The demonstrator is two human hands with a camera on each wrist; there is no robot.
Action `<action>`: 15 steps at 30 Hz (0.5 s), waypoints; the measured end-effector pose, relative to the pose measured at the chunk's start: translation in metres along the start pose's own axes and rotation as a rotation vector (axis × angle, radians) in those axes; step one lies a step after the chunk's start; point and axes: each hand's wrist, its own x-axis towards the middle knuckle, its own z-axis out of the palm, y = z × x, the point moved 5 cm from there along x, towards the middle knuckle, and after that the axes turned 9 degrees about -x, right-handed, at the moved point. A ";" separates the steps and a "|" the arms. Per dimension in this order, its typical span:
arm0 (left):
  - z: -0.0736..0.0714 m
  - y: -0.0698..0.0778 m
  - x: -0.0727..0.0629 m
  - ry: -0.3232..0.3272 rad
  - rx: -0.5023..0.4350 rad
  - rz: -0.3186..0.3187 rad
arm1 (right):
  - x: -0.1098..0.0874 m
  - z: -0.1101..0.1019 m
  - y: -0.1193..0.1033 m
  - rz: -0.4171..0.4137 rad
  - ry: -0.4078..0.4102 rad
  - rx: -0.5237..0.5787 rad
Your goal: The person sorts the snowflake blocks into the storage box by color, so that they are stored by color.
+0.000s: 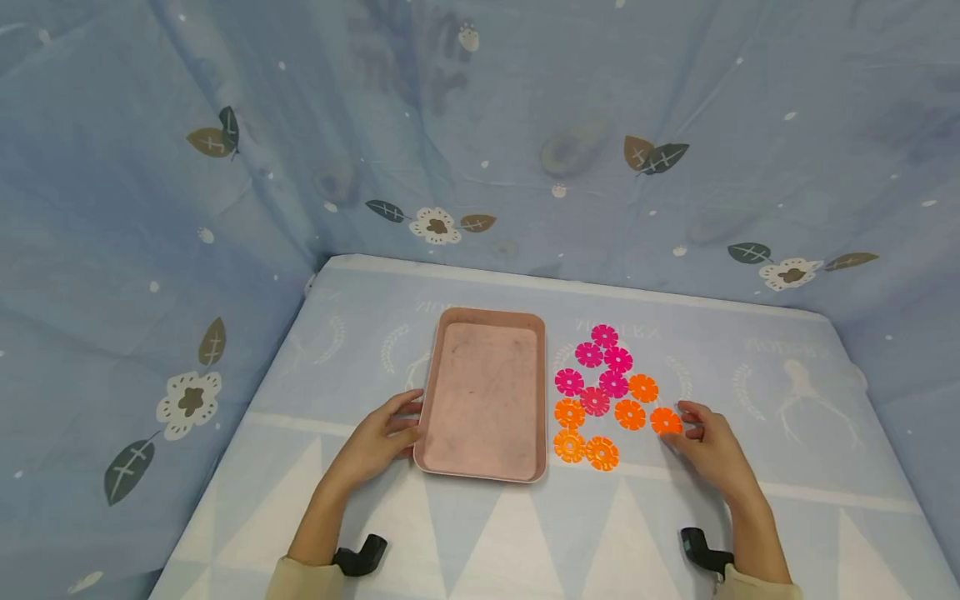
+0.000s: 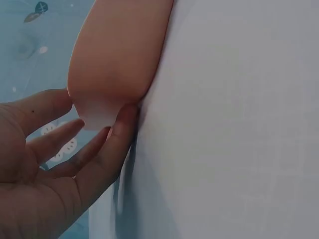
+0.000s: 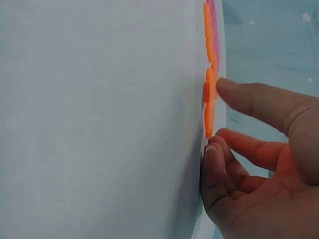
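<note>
Cream fabric sleeves (image 1: 303, 581): nearest the head camera, ending short of the wrists, where each arm wears a black angled plastic fitting (image 1: 363, 557), probably carrying a wrist camera clear of the fingers.
Pink shallow rectangular tray (image 1: 489, 400): flat on the cloth between the arms, upright and bare inside; its broad base probably keeps it steady without a firm hold.
Left hand (image 1: 378, 440): fingers loosely curved and well spread at the tray's left side near the near corner, some tips touching its outer wall; no full grasp shows, and how hard they press I cannot tell. Such light contact would serve to steady the tray rather than lift it.
Pale-blue and white patterned cloth (image 1: 487, 537): spread under everything, its muted colour letting the bright pieces stand out.
6 magenta notched plastic discs (image 1: 612, 385): loosely clustered right of the tray, lying flat, some edges meeting.
6 orange notched plastic discs (image 1: 628, 416): nearer the person, some touching, others apart; lying thin and low, they seem to call for fingertips.
Right hand (image 1: 712, 450): thumb and fingers parted around the rightmost orange disc (image 1: 664, 422), which rests on the cloth; contact looks slight at most, with no firm pinch visible.
</note>
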 end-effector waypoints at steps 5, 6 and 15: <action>-0.002 -0.006 0.002 -0.040 -0.088 -0.033 | 0.001 0.001 -0.002 -0.019 0.027 -0.050; -0.002 -0.007 0.002 -0.046 -0.095 -0.035 | 0.002 0.002 -0.002 -0.023 0.031 -0.058; -0.002 -0.010 0.003 -0.057 -0.119 -0.050 | 0.008 0.000 -0.002 -0.033 -0.030 -0.060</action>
